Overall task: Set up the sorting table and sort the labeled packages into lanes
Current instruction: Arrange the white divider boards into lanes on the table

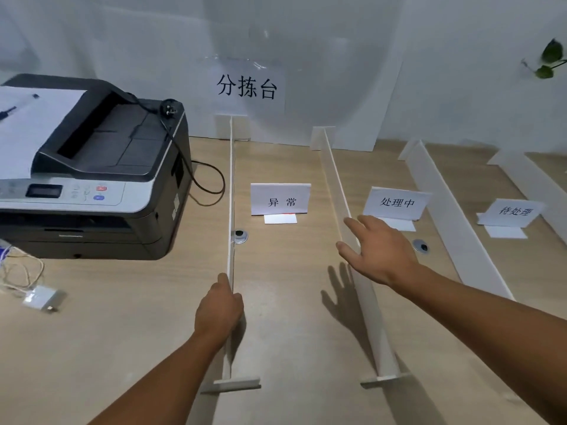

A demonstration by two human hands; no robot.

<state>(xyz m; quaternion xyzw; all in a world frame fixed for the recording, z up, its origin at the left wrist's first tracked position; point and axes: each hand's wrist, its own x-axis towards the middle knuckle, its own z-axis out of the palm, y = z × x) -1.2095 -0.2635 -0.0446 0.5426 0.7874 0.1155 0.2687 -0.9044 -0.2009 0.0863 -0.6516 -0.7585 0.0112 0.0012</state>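
Left hand (219, 308) grips the leftmost divider (230, 194) near its near end: thumb on the 9 o'clock face, fingers (238, 300) curled over the top edge onto the 3 o'clock face. The strip stands upright on the table (291, 317), running 6 to 12 o'clock toward the wall sign (247, 87). Right hand (380, 250) is released, fingers (346, 251) straight and spread above the second divider (333, 176), which passes beneath them; contact with its top edge is possible but hard to tell. 异常 card (280, 199) stands in the lane between these dividers, 处理中 card (395, 202) just at the right hand's 12 o'clock, third divider (445, 204) at its 3 o'clock, 待处理 card (512, 211) beyond. Printer (92, 167) sits at the table's 10 o'clock
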